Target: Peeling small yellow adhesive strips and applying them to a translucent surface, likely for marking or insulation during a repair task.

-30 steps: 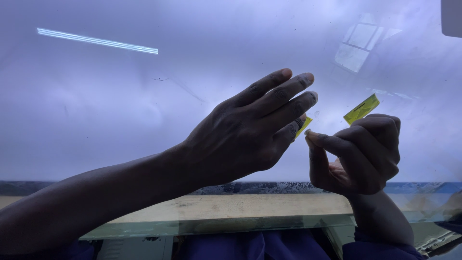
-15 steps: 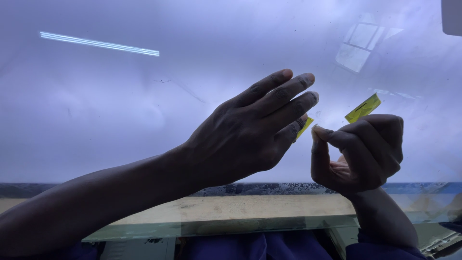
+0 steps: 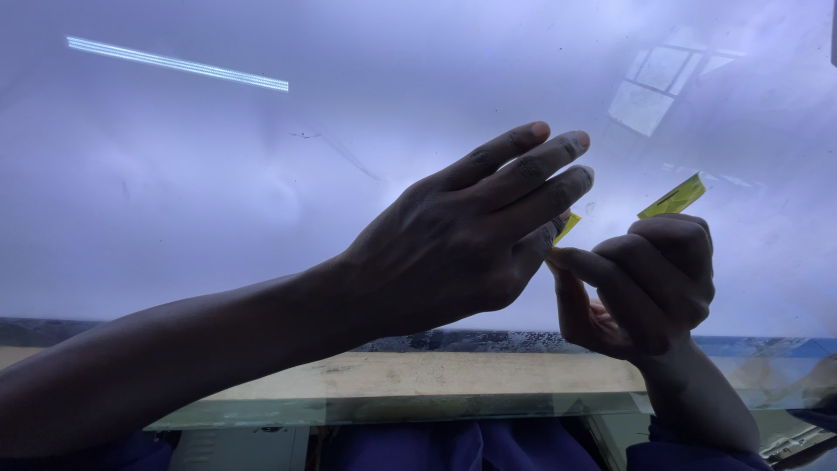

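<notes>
Up close, the left hand [image 3: 453, 244] lies with its fingers [image 3: 532, 170] spread flat over a glass pane [image 3: 218, 192]. Just beside it, the right hand [image 3: 649, 283] curls shut, its fingers pinching a yellow strip [image 3: 673, 197] whose ends show on both sides.

Glossy, smooth glass pane [image 3: 261, 201] with faint smudges, thin yellow plastic-looking strip [image 3: 673, 197], matt worn wooden ledge [image 3: 418, 377]
</notes>
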